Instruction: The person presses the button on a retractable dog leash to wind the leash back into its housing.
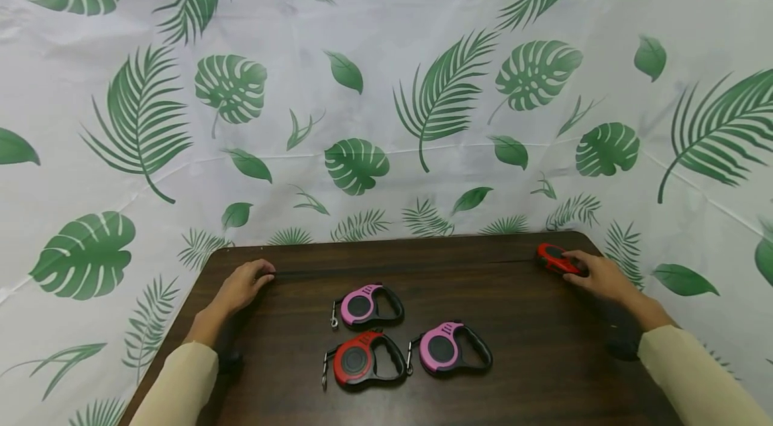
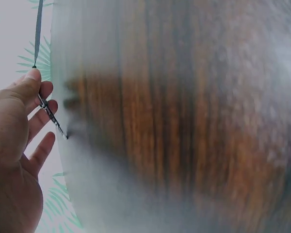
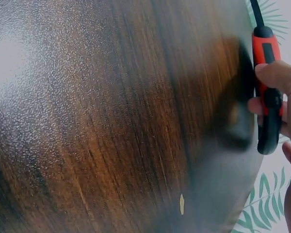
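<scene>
My right hand [image 1: 594, 274] grips a red and black retractable dog leash [image 1: 552, 258] near the table's far right corner. In the right wrist view the thumb lies on the leash's casing [image 3: 260, 48] and fingers curl round its handle. A thin dark strap [image 1: 410, 267] runs from it across the table to my left hand [image 1: 246, 285]. In the left wrist view, thumb and forefinger pinch the strap's end, and a metal clip [image 2: 52, 115] hangs below them. The other left fingers are spread.
On the table [image 1: 272, 372] lie a pink leash [image 1: 360, 307], a red leash [image 1: 353, 360] in front of it, and another pink leash [image 1: 439, 349] to the right. Behind the table hangs a white leaf-patterned cloth [image 1: 386, 104].
</scene>
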Available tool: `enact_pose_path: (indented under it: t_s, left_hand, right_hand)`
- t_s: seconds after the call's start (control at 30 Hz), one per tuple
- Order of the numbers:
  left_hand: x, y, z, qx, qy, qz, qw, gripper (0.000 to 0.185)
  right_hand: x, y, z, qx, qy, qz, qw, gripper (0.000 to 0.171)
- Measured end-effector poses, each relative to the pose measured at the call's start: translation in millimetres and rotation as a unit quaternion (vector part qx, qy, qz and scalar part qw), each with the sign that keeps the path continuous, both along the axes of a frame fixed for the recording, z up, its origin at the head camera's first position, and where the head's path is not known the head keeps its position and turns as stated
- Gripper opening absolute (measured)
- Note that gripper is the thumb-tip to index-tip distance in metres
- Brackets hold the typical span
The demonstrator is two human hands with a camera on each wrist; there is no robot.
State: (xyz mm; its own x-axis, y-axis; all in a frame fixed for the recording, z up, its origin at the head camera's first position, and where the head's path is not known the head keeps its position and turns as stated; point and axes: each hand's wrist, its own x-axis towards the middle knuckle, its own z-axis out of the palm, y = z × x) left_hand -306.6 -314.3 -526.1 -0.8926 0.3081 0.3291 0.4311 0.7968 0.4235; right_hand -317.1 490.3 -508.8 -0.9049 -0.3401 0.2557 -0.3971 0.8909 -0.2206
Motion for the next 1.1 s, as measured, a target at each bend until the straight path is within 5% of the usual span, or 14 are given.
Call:
enact_pose_path:
  t_s: [0.17, 0.47, 1.1]
  left_hand:
    - [4.5, -5.1, 4.7, 0.006, 0.063, -0.020, 0.9978, 0.013]
    - [11.7, -11.4, 15.0, 0.002, 0.166, -0.056, 0.9846, 0.017]
    - [27.7, -22.5, 34.7, 0.008, 0.158, -0.052, 0.9860, 0.019]
  right_hand:
    - [-1.1, -1.5, 6.5, -0.019, -0.031, -0.027, 0.999, 0.049]
    - [-3.0, -5.8, 17.7, -0.074, -0.018, -0.063, 0.995, 0.046]
    - [0.2, -6.1, 28.6, -0.181, -0.104, -0.081, 0.975, 0.046]
